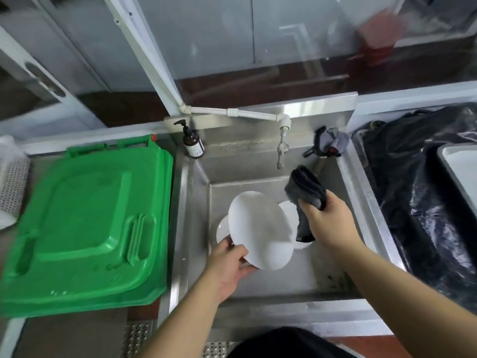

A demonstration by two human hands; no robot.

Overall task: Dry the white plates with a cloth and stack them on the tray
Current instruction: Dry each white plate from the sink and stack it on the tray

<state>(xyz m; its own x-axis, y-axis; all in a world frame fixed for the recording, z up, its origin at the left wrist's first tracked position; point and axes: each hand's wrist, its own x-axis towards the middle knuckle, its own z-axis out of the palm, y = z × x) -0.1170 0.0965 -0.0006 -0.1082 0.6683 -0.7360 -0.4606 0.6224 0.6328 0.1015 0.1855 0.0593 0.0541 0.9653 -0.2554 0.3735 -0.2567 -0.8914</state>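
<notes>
My left hand (227, 264) is pinching the lower rim of a white plate (260, 229) over the sink (322, 275), tilting it so its long axis is running upper-left to lower-right. My right hand (327, 218) is gripping the grey cloth (305, 195) beside it, fingers clamped tight.

I am reaching both bare forearms forward and down from the lower edge of the view. My left hand (227, 262) is pinching the near rim of a white plate (260, 228), thumb on top, fingers curled beneath. My right hand (327, 220) is gripping a dark cloth (305, 195), knuckles up, wrist slightly bent.
</notes>
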